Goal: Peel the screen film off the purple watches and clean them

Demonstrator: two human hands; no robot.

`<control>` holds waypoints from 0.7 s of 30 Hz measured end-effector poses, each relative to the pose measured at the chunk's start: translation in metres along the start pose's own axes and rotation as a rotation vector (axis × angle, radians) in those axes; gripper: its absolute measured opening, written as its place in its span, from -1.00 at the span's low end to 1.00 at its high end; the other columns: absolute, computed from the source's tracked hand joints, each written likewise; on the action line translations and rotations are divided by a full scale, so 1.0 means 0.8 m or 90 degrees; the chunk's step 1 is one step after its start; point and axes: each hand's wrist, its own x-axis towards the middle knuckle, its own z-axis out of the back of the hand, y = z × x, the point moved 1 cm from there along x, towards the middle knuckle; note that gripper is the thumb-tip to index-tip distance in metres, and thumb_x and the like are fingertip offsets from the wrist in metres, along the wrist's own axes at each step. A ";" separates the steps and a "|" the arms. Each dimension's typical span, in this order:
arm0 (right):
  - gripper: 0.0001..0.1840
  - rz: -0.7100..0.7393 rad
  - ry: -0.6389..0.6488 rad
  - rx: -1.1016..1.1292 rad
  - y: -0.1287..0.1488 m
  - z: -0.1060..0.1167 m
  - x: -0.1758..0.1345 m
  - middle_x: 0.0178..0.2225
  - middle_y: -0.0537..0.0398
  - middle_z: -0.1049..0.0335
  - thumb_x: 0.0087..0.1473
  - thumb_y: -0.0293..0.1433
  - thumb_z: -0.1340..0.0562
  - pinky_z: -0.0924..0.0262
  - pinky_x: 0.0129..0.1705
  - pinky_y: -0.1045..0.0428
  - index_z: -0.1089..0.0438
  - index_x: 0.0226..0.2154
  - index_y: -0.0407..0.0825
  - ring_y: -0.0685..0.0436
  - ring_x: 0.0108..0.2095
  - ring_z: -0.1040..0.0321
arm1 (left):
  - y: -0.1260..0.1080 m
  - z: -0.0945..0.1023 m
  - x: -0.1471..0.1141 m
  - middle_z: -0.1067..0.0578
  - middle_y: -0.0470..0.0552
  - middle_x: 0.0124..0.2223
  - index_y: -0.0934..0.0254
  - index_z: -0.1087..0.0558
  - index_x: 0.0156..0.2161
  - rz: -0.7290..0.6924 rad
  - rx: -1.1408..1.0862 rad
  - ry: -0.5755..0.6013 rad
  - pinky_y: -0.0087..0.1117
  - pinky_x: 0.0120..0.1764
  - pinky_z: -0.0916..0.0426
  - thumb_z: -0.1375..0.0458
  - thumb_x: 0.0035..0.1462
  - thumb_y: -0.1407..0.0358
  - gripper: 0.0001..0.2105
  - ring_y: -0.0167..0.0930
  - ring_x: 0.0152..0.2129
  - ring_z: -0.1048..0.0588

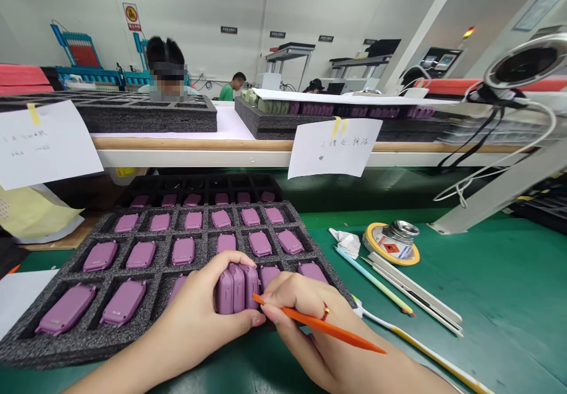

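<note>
My left hand (208, 305) is closed around three purple watch-like cases (238, 289), held upright side by side. In my right hand (305, 308), pinched between thumb and fingers, is a thin orange plastic pry stick (332, 325). Its tip meets the side of the rightmost case, or lies very close to it. Beneath and behind both hands is a black foam tray (44, 349) with rows of pockets. Purple cases (124, 302) lie singly in many of these pockets. My hands hide part of the tray's front right.
On the green bench (500, 299) to the right are a round can (392, 243), crumpled tissue (348, 243), a pale pen-like stick (374, 279), metal strips (416, 293) and a white-yellow cable (425, 347). A raised shelf (199, 158) crosses ahead, bearing foam trays. People sit beyond.
</note>
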 end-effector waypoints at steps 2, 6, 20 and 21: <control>-0.87 0.000 0.001 -0.017 -0.001 0.001 0.000 -0.36 0.13 -0.38 0.35 -0.50 -0.05 -0.35 -0.30 0.08 -0.17 -0.24 0.05 -0.03 -0.35 -0.41 | 0.000 0.000 0.000 -0.54 -0.08 -0.06 0.08 -0.37 -0.01 0.006 -0.007 0.002 -0.20 0.03 -0.29 -0.30 -0.01 0.25 -0.58 -0.21 -0.08 -0.47; -0.86 -0.007 -0.006 -0.043 -0.001 0.004 0.003 -0.34 0.11 -0.38 0.37 -0.50 -0.02 -0.34 -0.31 0.08 -0.16 -0.23 0.05 -0.04 -0.32 -0.43 | 0.001 -0.001 -0.001 -0.53 -0.09 -0.05 0.07 -0.37 -0.01 -0.001 -0.007 0.001 -0.18 0.09 -0.24 -0.31 -0.01 0.26 -0.58 -0.21 -0.04 -0.46; -0.85 -0.043 -0.072 -0.020 0.005 0.012 0.008 -0.35 0.16 -0.39 0.36 -0.48 -0.08 -0.33 -0.32 0.13 -0.27 -0.26 0.04 0.01 -0.37 -0.43 | 0.000 -0.001 -0.002 -0.55 -0.06 -0.04 0.08 -0.40 -0.03 -0.003 0.014 -0.015 -0.23 0.02 -0.33 -0.31 -0.06 0.26 -0.57 -0.20 -0.05 -0.48; -0.85 -0.040 -0.116 -0.006 0.005 0.020 0.007 -0.37 0.18 -0.39 0.36 -0.47 -0.08 -0.34 -0.30 0.13 -0.27 -0.26 0.05 0.02 -0.37 -0.43 | 0.001 -0.001 -0.002 -0.56 -0.06 -0.05 0.08 -0.40 -0.03 -0.002 0.006 -0.013 -0.24 -0.01 -0.36 -0.32 -0.07 0.26 -0.56 -0.20 -0.08 -0.50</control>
